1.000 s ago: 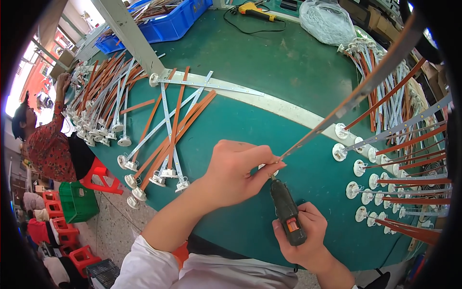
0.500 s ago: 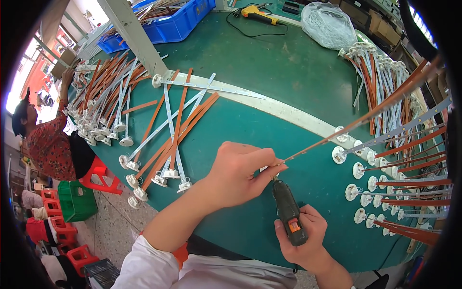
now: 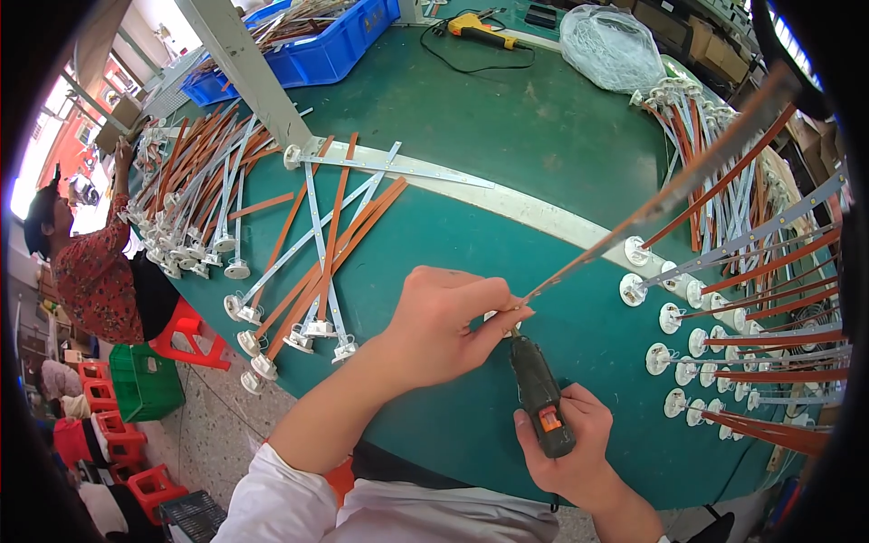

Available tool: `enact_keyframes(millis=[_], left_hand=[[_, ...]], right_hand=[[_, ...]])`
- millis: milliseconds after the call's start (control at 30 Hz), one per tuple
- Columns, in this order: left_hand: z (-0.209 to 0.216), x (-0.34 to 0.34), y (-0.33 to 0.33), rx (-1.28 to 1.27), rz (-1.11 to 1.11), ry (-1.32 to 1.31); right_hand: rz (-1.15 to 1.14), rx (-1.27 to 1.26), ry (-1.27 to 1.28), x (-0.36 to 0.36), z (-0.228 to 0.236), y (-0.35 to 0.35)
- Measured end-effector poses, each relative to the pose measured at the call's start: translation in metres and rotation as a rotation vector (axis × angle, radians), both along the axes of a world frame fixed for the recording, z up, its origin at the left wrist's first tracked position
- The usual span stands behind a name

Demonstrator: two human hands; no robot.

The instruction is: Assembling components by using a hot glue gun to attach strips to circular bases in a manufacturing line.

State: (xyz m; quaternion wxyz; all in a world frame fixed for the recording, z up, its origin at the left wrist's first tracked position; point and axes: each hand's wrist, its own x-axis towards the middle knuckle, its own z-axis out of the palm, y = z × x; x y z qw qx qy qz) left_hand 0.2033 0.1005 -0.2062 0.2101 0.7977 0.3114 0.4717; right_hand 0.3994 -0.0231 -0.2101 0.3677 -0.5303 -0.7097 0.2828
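My left hand (image 3: 448,321) is closed in a pinch on the near end of a thin LED strip (image 3: 579,262), which slants up and away to the right, its far part blurred. Whatever else sits between those fingertips is mostly covered. Wrapped around a black hot glue gun (image 3: 538,391) with an orange part on it is my right hand (image 3: 575,448). The gun's tip points away from me, just under the left fingertips; I cannot tell whether it touches the strip.
LED strips with round white bases (image 3: 659,358) line the right side. More strips (image 3: 317,244) lie crossed at the left, beside a post (image 3: 244,72). Farther back are a blue bin (image 3: 330,56), a yellow glue gun (image 3: 480,31) and a plastic bag (image 3: 611,47). Another person (image 3: 100,262) works at far left.
The held strip's far end has swung upward and left, uncovering a brown strip behind it. Both hands stay nearly in place, and the whole view has shifted slightly.
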Motion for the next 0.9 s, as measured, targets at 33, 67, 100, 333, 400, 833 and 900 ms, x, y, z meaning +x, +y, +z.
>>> enact_keyframes(millis=[33, 67, 100, 333, 400, 833, 900], left_hand=[[0.0007, 0.0001, 0.0, 0.002, 0.001, 0.001], [0.0017, 0.0006, -0.0001, 0.013, -0.003, 0.006], [0.0028, 0.0008, -0.0002, 0.024, -0.007, 0.012], [0.0034, 0.0012, -0.0009, 0.036, -0.007, 0.015], [0.0035, 0.001, -0.0006, 0.023, 0.008, 0.037], [0.0051, -0.0017, -0.0007, 0.002, 0.022, 0.136], [0.0056, -0.002, -0.0002, 0.021, 0.014, 0.138]], right_hand=[[-0.007, 0.001, 0.006, -0.0007, 0.0001, -0.0001], [-0.014, 0.002, 0.012, -0.0011, 0.0003, -0.0001], [-0.014, 0.004, 0.014, -0.001, 0.0004, 0.0002], [-0.003, 0.011, -0.007, -0.0003, -0.0024, -0.0006], [-0.014, 0.02, -0.006, -0.0012, -0.0014, -0.0004], [-0.015, 0.033, 0.019, 0.0002, -0.0064, -0.0015], [-0.019, 0.036, 0.016, 0.0008, -0.0072, -0.003]])
